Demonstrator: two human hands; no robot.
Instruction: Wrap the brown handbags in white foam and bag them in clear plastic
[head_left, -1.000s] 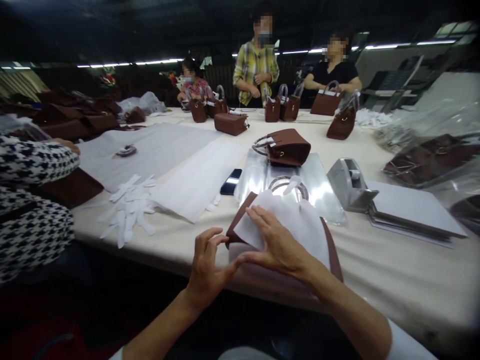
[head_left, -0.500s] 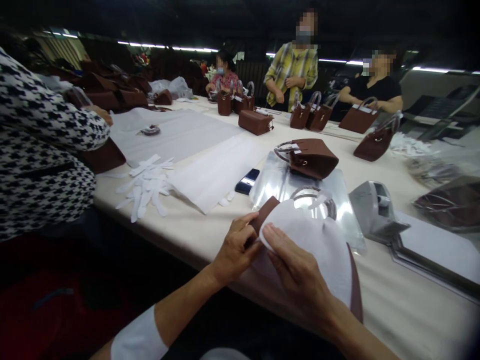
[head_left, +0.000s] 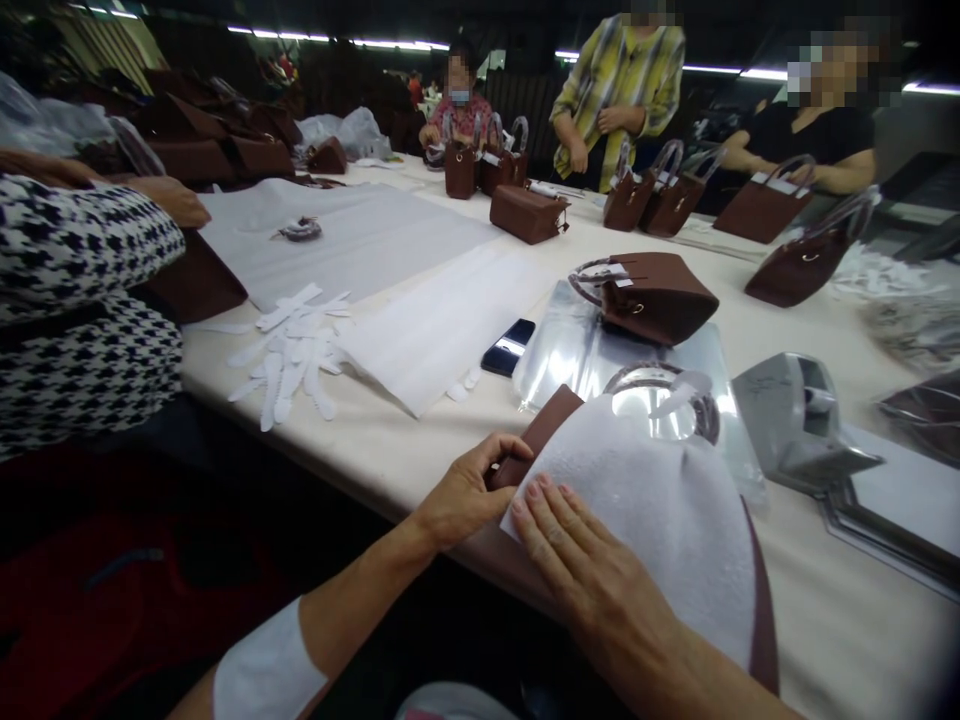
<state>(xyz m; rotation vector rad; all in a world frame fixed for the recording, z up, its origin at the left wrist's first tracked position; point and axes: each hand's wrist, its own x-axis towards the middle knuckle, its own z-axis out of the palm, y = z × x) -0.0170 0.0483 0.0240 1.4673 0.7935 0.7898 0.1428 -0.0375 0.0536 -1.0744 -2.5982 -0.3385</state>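
In front of me lies a brown handbag [head_left: 551, 420], mostly hidden under a soft white sheet [head_left: 649, 490]. Its looped handle [head_left: 707, 415], wrapped in plastic, sticks out past the far edge of the sheet. My left hand [head_left: 466, 495] grips the bag's left edge, with fingers curled over the brown side and thumb near the sheet's corner. Flat on the left part of the sheet rests my right hand [head_left: 589, 560], fingers stretched out side by side. What lies beneath the sheet is hidden.
Another handbag [head_left: 660, 297] lies on clear plastic sleeves [head_left: 555, 345]. A phone [head_left: 508, 347], white paper strips [head_left: 289, 360] and a grey tape dispenser [head_left: 799, 420] are nearby. A co-worker in a houndstooth sleeve [head_left: 82, 240] stands left; other people and bags line the far side.
My right hand has gone from folding its fingers over the sheet's left edge to lying flat on it. The sheet's corner now lies smoother. The view has shifted slightly.
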